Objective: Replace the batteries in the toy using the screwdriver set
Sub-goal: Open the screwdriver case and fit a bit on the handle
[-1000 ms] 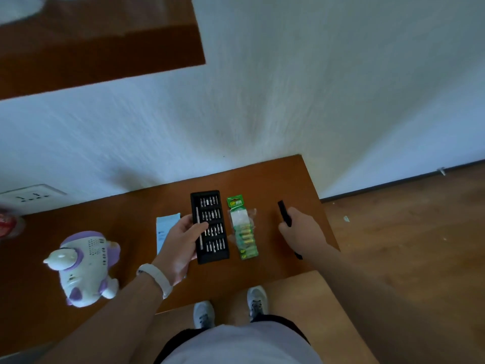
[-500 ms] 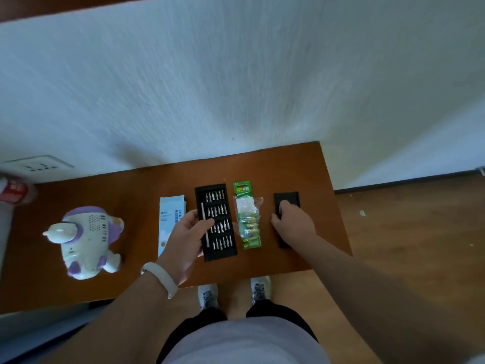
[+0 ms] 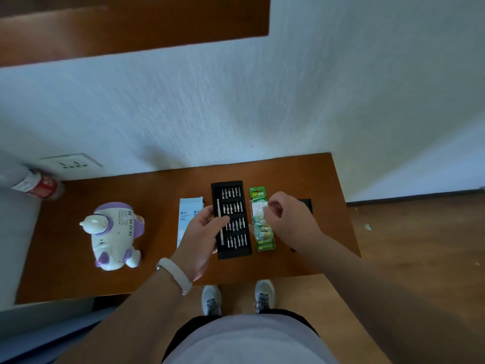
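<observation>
Head view, looking down, person standing at a brown surface (image 3: 265, 170).

- Left grip (image 3: 203, 233): back of hand up, white wristband (image 3: 175, 275) at the wrist. Thumb and forefinger lie spread across the left edge of the screwdriver set tray (image 3: 232, 254) and over the silver driver handle (image 3: 222, 238) seated along that edge. The other fingers are hidden. Cannot tell whether it pinches the handle or only rests on the tray.
- Right grip (image 3: 290, 219): fingers curled inward, thumb tip brought to forefinger, nothing visibly held. It sits over the upper half of the battery pack (image 3: 263, 239), which lies flat. Contact with the pack is not resolvable.
- The tray lies between the two grips, open side up, with four rows of bits showing. The battery pack is just beside the tray, on the right grip's side.
- Toy (image 3: 115, 232): white and purple, speaker grille facing up, on the surface well to the left of the left grip. Neither grip touches it.
- A white-blue box (image 3: 189, 215) is partly under the left grip, on its outer side.
- A black flat piece (image 3: 306, 206) is just beyond the right grip and mostly hidden by it.
- A red-labelled bottle (image 3: 36, 185) lies far left of the left grip, at the wall.
</observation>
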A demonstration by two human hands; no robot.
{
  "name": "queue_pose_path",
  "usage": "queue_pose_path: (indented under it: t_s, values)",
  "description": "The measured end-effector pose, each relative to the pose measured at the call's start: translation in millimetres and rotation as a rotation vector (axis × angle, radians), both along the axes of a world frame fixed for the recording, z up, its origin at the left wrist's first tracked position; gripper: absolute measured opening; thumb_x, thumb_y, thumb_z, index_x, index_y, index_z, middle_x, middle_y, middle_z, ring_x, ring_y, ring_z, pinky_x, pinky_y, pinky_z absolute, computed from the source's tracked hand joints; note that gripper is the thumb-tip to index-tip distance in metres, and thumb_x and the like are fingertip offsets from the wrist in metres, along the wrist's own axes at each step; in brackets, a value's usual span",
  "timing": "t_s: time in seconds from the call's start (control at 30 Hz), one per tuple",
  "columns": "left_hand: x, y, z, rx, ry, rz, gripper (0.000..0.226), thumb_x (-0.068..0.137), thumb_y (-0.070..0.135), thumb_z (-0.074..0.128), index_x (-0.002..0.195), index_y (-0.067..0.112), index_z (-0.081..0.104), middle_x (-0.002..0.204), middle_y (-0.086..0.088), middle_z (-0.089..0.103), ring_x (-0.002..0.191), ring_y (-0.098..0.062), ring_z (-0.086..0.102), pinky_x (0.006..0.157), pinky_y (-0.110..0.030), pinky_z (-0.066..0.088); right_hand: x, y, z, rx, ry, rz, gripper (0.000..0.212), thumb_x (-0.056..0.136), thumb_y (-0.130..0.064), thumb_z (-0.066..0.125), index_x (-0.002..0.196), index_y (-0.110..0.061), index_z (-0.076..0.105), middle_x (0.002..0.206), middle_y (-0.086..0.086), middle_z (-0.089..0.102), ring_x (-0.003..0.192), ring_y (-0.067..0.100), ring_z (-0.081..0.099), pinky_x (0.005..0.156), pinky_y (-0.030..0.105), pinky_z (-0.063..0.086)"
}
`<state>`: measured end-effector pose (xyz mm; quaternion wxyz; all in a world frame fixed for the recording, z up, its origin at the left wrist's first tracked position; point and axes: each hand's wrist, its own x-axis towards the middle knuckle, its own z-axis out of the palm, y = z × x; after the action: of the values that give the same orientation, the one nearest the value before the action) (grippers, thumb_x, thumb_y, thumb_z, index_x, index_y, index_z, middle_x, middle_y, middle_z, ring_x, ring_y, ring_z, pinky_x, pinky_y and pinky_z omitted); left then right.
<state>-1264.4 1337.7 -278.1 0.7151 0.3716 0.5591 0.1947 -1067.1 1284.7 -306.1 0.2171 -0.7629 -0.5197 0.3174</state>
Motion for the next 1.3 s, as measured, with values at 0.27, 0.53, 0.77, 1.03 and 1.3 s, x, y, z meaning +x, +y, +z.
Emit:
queue_pose_path:
  t_s: [0.27,0.53,0.77,1.03,1.3]
  values:
    - [-23,5,35,0.097,-0.130,-0.021,0.022,0.099,0.008,0.054,0.119,0.014,0.062,0.106,-0.013,0.074,0.095,-0.029,0.073,0.079,-0.044,0.059,-52,7,78,0.331,-0.107,0.210,0.016,0.094,-0.032,0.058,0.107,-0.024,0.061,0.089,-0.020,0.045,0.066,0.005,0.049,0.056,0.017,0.043]
    - [-44,5,54,0.208,-0.211,-0.077,0.021,0.098,0.009,0.056,0.118,0.012,0.063,0.103,-0.013,0.074,0.095,-0.029,0.073,0.073,-0.034,0.059,-79,14,95,0.346,-0.200,0.237,0.024,0.095,-0.030,0.058,0.116,-0.020,0.063,0.100,-0.015,0.044,0.066,-0.001,0.045,0.057,0.012,0.033]
    - [-58,8,56,0.230,-0.234,-0.110,0.022,0.098,0.009,0.057,0.119,0.014,0.062,0.104,-0.011,0.074,0.096,-0.027,0.073,0.075,-0.034,0.059,-93,13,99,0.392,-0.225,0.233,0.020,0.092,-0.024,0.062,0.110,-0.015,0.067,0.100,-0.008,0.053,0.069,0.005,0.049,0.055,0.020,0.045]
    - [-65,10,54,0.278,-0.230,-0.170,0.022,0.097,0.009,0.059,0.118,0.016,0.063,0.104,-0.009,0.075,0.096,-0.026,0.073,0.078,-0.035,0.059,-99,7,102,0.454,-0.259,0.243,0.017,0.092,-0.022,0.062,0.104,-0.011,0.068,0.097,-0.001,0.059,0.070,0.013,0.057,0.053,0.032,0.055]
    - [-68,9,53,0.259,-0.238,-0.230,0.024,0.095,0.010,0.061,0.119,0.014,0.063,0.106,-0.010,0.074,0.097,-0.027,0.073,0.077,-0.035,0.059,-90,5,111,0.387,-0.270,0.352,0.015,0.094,-0.022,0.062,0.103,-0.013,0.070,0.096,-0.003,0.059,0.075,0.007,0.053,0.062,0.022,0.044]
